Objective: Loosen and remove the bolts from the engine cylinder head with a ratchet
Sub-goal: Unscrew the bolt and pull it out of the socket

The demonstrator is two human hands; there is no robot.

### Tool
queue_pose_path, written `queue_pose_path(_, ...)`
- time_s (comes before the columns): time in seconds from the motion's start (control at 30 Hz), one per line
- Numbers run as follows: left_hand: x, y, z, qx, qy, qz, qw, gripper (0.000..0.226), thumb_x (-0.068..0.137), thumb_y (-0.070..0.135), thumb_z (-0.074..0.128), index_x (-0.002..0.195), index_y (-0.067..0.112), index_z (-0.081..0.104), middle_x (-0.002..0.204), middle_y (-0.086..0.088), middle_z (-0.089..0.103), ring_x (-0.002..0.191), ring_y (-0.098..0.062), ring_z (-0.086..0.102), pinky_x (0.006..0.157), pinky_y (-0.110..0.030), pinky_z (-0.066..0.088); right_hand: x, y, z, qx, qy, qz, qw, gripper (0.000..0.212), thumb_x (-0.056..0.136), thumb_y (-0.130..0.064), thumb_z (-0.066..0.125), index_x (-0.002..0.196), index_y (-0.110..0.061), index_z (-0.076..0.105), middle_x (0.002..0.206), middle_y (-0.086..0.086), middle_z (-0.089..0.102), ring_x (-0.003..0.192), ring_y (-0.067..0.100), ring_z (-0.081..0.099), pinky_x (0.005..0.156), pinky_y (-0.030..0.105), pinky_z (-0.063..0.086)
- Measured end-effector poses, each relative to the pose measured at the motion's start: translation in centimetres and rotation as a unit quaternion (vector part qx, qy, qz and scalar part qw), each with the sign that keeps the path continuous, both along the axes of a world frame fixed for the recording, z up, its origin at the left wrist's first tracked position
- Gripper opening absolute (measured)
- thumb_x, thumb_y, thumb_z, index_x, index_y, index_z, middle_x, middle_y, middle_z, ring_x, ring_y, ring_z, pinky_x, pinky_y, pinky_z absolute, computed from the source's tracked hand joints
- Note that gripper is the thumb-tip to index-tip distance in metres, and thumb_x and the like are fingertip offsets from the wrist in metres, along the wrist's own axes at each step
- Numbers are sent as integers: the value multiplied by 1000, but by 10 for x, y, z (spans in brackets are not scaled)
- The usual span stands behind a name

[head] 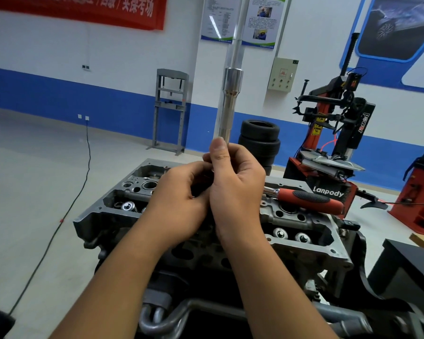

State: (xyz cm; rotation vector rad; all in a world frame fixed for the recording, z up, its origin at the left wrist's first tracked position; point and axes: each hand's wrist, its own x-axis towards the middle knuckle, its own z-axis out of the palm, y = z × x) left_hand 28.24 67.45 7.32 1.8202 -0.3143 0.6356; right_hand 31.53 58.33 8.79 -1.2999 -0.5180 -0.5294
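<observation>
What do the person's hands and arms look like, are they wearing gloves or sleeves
Both hands are bare: no gloves on the left hand or the right hand. The forearms are uncovered as far as the frame shows, with no sleeves, and no watch, rings or wristbands are visible.

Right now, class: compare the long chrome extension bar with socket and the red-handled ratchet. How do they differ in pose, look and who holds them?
Pose: the extension bar stands almost upright; the ratchet lies flat on the cylinder head.
Hold: the bar is gripped at its lower end by the right hand, with the left hand beside it; the ratchet is untouched.
Look: the bar is bare chrome; the ratchet has a red and black grip.
Both are metal tools.
</observation>
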Motion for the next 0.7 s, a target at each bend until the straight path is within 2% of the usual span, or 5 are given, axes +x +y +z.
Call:
queue_pose_path(0.07, -1, 0, 1, -6, -2, -11, 1000, 34, 94, -1, 68, 120, 20, 73, 105, 9, 79, 101, -4, 74, 91, -33, 61, 0, 0, 0, 1, 3, -2, 1000, 25, 93, -47, 64, 79, -28, 70, 79, -4, 72, 81, 14, 69, 77, 34, 57)
queue_pose_path(0.23, 1, -5, 0, -12, -15, 131, 991, 21, 81, 9, 80, 90, 26, 71, 81, 9, 76, 77, -5, 72, 75, -32, 62, 2, 0, 0, 8, 8, 1, 1000, 27, 95, -45, 64, 80, -24, 70, 77, -7, 71, 75, 8, 67, 72, 28, 53)
queue_pose_path(0.4, -2, -2, 2, -12, 4, -9, 1000, 37, 94, -1, 68, 124, 22, 70, 105, 8, 79, 100, -3, 74, 91, -31, 61, 3, 0, -1, 14, 4, 0, 1000, 28, 99, -42, 62, 80, -22, 69, 76, -6, 70, 76, 8, 67, 72, 27, 54)
queue_pose_path(0.57, 3, -7, -2, -39, -23, 106, 993, 26, 80, 6, 81, 93, 26, 72, 83, 13, 78, 78, -1, 74, 73, -25, 60, 2, -1, 1, 29, 25, 5, 999, 23, 96, -38, 70, 82, -19, 72, 74, -6, 70, 74, 10, 68, 73, 35, 60)
queue_pose_path(0.7, 1, -2, -1, 13, -22, 50, 998, 32, 88, 5, 74, 107, 30, 76, 94, 17, 79, 90, 1, 74, 79, -24, 58, -1, -2, -1, -1, -3, -21, 1000, 13, 90, -31, 80, 86, -21, 72, 76, -7, 71, 74, 9, 69, 72, 27, 58)
